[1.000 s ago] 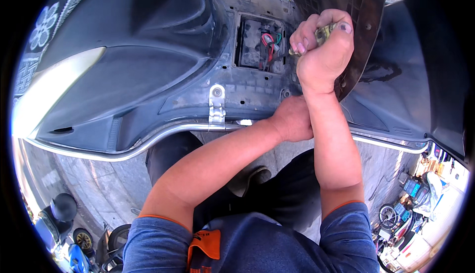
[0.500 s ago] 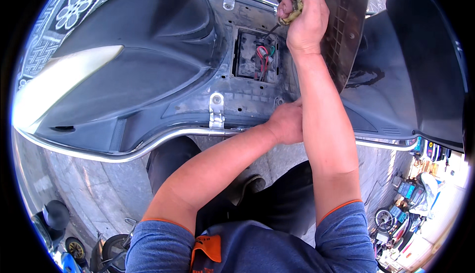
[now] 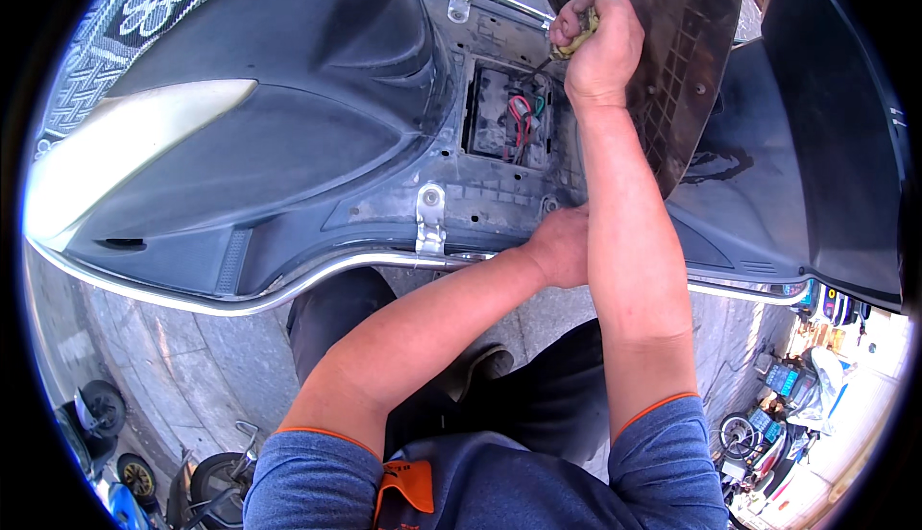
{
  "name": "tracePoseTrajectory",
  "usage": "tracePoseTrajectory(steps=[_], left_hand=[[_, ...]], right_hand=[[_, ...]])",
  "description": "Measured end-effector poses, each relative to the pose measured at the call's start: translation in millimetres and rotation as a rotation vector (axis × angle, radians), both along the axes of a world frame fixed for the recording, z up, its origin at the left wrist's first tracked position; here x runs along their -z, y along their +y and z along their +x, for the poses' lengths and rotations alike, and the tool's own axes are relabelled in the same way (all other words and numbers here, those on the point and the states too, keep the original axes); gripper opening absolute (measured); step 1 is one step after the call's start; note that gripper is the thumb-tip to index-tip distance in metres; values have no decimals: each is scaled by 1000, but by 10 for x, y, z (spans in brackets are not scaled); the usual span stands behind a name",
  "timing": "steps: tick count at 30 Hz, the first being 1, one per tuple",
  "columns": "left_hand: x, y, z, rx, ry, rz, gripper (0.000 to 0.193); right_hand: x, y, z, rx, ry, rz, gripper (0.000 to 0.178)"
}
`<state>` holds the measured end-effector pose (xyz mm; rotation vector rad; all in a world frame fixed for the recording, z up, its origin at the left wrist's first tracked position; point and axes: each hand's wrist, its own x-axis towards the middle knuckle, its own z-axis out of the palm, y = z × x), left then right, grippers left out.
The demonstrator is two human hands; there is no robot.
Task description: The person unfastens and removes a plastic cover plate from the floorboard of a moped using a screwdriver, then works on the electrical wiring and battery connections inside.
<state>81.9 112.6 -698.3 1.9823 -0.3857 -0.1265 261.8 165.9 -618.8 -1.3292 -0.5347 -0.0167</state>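
Observation:
My right hand is closed around a screwdriver with a yellowish handle; its thin shaft slants down-left toward an open rectangular compartment in a scooter's dark plastic body. Red, green and black wires lie inside that compartment. My left hand rests against the lower edge of the body, below the compartment and beside my right forearm. Its fingers are hidden, so I cannot see whether it holds anything.
A chrome rail runs along the body's near edge, with a metal bracket on it. A raised dark cover stands right of my right hand. Paved ground lies below, with wheels lower left and clutter lower right.
My right hand with the screwdriver rose away from the compartment's right edge to above it, while the view shifted so the compartment sits lower. My left hand stayed on the edge.

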Motion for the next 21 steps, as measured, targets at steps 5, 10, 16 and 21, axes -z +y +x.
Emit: tracePoseTrajectory(steps=[5, 10, 16, 21], left_hand=[[-77, 51, 32, 81, 60, 55, 41], [-95, 74, 32, 89, 86, 61, 47], [19, 20, 45, 104, 55, 71, 48], [89, -34, 61, 81, 5, 14, 54]], right_hand=[[18, -59, 27, -10, -29, -23, 35], [29, -28, 35, -10, -24, -14, 35], [49, 29, 6, 136, -44, 1, 28], [44, 31, 24, 120, 6, -55, 26]])
